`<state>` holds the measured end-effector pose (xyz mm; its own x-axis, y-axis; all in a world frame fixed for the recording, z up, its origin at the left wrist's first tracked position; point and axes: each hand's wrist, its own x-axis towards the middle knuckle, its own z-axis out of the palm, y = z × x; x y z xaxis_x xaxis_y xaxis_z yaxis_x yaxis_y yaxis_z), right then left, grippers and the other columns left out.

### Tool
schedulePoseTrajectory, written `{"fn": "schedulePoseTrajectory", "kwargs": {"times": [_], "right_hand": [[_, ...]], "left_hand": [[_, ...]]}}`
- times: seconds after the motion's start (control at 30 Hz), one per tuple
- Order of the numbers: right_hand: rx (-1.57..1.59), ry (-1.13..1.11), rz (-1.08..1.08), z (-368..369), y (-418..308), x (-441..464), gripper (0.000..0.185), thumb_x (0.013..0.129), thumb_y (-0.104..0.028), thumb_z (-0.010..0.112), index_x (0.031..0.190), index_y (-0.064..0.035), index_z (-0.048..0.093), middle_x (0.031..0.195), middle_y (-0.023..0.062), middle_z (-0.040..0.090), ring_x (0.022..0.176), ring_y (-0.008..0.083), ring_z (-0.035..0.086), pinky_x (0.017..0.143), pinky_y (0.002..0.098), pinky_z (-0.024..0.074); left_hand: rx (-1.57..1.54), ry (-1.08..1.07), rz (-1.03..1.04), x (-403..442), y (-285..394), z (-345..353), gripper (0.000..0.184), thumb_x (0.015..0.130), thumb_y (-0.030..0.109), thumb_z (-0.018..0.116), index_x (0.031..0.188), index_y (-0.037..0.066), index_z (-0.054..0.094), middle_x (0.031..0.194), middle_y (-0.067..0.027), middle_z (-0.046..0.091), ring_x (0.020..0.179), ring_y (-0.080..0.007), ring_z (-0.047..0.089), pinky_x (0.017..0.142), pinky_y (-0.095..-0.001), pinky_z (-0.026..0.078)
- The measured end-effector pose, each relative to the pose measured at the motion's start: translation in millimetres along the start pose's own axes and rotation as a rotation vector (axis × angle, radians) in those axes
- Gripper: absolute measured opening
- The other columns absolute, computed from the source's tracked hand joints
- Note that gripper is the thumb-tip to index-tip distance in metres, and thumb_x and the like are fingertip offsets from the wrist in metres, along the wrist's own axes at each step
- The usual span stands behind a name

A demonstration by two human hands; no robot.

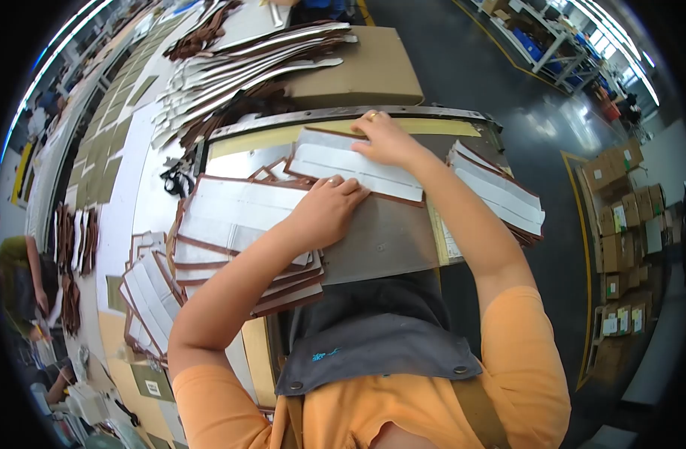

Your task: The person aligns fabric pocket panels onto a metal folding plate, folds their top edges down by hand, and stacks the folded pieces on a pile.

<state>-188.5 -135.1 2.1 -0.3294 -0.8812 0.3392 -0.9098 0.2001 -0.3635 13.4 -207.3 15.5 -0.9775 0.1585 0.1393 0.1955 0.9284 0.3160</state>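
A white panel with brown edges [331, 159], perhaps leather with a lining, lies slanted over a grey work plate [388, 243]. My right hand [388, 142] grips its upper edge, thumb on the white face and fingers at the far side. At the lower edge, my left hand [324, 213] has its bent fingers closed on the panel; the thumb is hidden. Beside my left forearm is a stack of similar panels [234, 213], partly covered by that arm. A smaller pile of panels [500, 191] sits to the right of my right forearm.
A metal bar [305, 117] borders the plate's far side. Beyond it are a cardboard box [358, 71] and layered white-and-brown strips [238, 75]. More panels [150, 292] lie at left. Cartons [620, 239] stand across the aisle; another person [25, 277] is at far left.
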Motion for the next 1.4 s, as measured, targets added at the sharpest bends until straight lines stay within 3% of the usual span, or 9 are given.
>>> {"fn": "schedulePoseTrajectory", "kwargs": {"times": [0.17,0.37,0.5,0.57,0.63,0.7,0.9,1.1,1.4], "right_hand": [[0.28,-0.302,0.245,-13.6,-9.4,13.6,0.03,0.074,-0.018,0.068,0.098,-0.0011,0.061,0.093,0.0117,0.062,0.082,0.0205,0.06,0.075,0.031,0.0465],[0.608,0.174,0.316,-181.6,-35.8,-50.0,0.02,0.082,-0.01,0.062,0.099,-0.0001,0.062,0.095,0.004,0.063,0.089,0.0108,0.057,0.081,0.0226,0.0437],[0.583,-0.094,0.432,-234.3,58.5,-106.8,0.02,0.082,-0.006,0.059,0.101,-0.0012,0.062,0.095,0.0012,0.062,0.089,0.0077,0.056,0.081,0.0221,0.0425],[0.379,-0.123,0.699,-210.9,98.6,-134.5,0.028,0.078,-0.01,0.065,0.105,-0.0028,0.062,0.098,0.0025,0.063,0.093,0.0114,0.056,0.084,0.0228,0.0418],[0.092,-0.123,0.499,-174.5,78.1,-134.6,0.031,0.079,-0.011,0.065,0.109,-0.0018,0.061,0.101,0.0057,0.063,0.096,0.0148,0.057,0.085,0.0243,0.0428],[0.251,0.043,0.331,-127.0,49.3,-106.6,0.032,0.084,-0.01,0.061,0.115,-0.0034,0.057,0.107,0.0091,0.059,0.098,0.0171,0.056,0.085,0.0279,0.045],[0.655,-0.324,0.201,-5.6,-103.1,-37.1,0.033,0.086,-0.015,0.061,0.115,-0.0048,0.053,0.085,0.0038,0.058,0.072,0.011,0.055,0.066,0.0262,0.0453],[1.036,-0.325,0.368,-30.8,-107.1,-5.8,0.028,0.084,-0.007,0.058,0.112,-0.0038,0.053,0.084,-0.0001,0.053,0.063,0.004,0.049,0.052,0.0177,0.0403],[0.564,-0.199,0.385,-38.2,-13.8,20.3,0.026,0.084,-0.004,0.053,0.11,-0.0031,0.05,0.078,-0.0015,0.047,0.059,0.0039,0.045,0.046,0.0202,0.0383]], "left_hand": [[-0.023,0.226,-0.016,-9.3,13.3,-21.6,0.042,0.079,-0.001,0.051,0.121,0.006,0.052,0.12,-0.0139,0.048,0.106,-0.0329,0.049,0.088,-0.0402,0.041],[-0.13,0.638,-0.135,-55.2,11.1,-59.7,0.039,0.077,-0.007,0.053,0.112,0.007,0.057,0.113,-0.0139,0.052,0.099,-0.033,0.052,0.085,-0.0407,0.041],[-0.032,0.646,-0.215,-83.2,-7.6,-51.5,0.036,0.078,-0.007,0.052,0.111,0.007,0.057,0.111,-0.0134,0.053,0.101,-0.0332,0.051,0.085,-0.0403,0.041],[-0.035,0.625,-0.223,-89.1,-8.6,-47.4,0.036,0.079,-0.007,0.052,0.112,0.007,0.056,0.111,-0.0132,0.053,0.101,-0.033,0.051,0.084,-0.0401,0.041],[-0.046,0.596,-0.251,-93.1,-10.0,-43.6,0.035,0.079,-0.006,0.052,0.112,0.007,0.055,0.108,-0.0132,0.053,0.1,-0.0324,0.05,0.084,-0.0395,0.041],[-0.038,0.554,-0.275,-98.3,-11.9,-37.9,0.033,0.082,-0.005,0.052,0.112,0.006,0.056,0.107,-0.0143,0.053,0.099,-0.0324,0.051,0.085,-0.0387,0.041],[0.142,0.505,-0.232,-111.3,-6.5,-33.8,0.038,0.078,-0.007,0.052,0.114,0.005,0.052,0.107,-0.0141,0.052,0.093,-0.0324,0.05,0.081,-0.0402,0.04],[0.269,0.499,-0.288,-127.1,-18.4,-35.5,0.044,0.079,-0.002,0.053,0.122,0.006,0.049,0.12,-0.0139,0.048,0.108,-0.0322,0.046,0.092,-0.0423,0.033],[0.189,0.127,-0.344,-103.1,-35.9,-45.4,0.051,0.091,0.028,0.05,0.136,0.01,0.036,0.138,-0.0111,0.037,0.131,-0.0303,0.03,0.11,-0.0477,0.015]]}}
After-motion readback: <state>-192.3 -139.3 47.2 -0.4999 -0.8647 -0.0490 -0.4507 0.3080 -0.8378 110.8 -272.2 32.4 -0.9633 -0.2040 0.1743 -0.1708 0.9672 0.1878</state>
